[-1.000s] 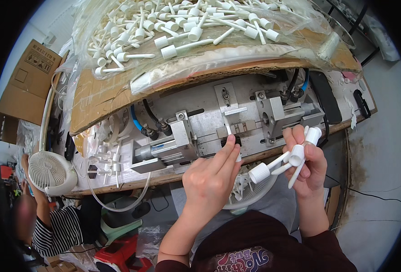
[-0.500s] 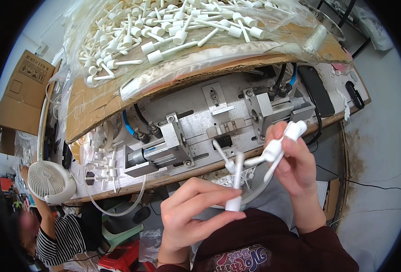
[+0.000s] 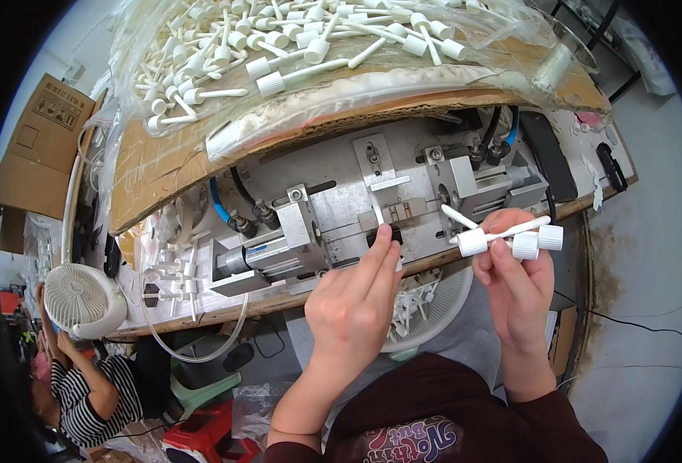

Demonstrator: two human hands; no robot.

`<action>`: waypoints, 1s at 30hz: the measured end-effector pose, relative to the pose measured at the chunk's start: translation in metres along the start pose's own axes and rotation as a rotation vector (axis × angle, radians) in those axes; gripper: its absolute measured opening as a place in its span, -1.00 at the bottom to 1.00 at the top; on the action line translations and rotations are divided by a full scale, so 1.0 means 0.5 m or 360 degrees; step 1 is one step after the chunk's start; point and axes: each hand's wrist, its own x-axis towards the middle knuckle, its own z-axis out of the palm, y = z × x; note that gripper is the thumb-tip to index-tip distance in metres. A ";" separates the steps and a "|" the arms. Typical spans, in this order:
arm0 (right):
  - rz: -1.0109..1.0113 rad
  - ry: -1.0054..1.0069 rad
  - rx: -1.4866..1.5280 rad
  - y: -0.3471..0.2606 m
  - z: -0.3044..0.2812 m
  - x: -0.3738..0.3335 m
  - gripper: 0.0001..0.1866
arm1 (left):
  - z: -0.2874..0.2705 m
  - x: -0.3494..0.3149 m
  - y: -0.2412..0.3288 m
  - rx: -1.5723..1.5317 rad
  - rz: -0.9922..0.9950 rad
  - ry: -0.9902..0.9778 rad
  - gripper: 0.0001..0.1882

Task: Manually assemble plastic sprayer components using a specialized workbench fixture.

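Right grip: three caps. Two cylinders, one fan.

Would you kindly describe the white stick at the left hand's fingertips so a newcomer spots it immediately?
Find the metal machine on the workbench. Between its two cylinders are the fingertips of the left hand; the white stick points away past them. Unlike the capped sticks bunched in the right hand, it is a lone one.

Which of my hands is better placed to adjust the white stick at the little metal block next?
Probably your left hand: its fingertips are right at the white stick by the metal block. Your right hand is farther right and looks occupied, holding several capped sticks.
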 end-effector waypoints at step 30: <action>-0.0201 -0.0267 -0.0470 -0.001 -0.021 -0.013 -0.82 | -0.007 -0.011 0.007 -0.0036 -0.0051 -0.0048 -0.68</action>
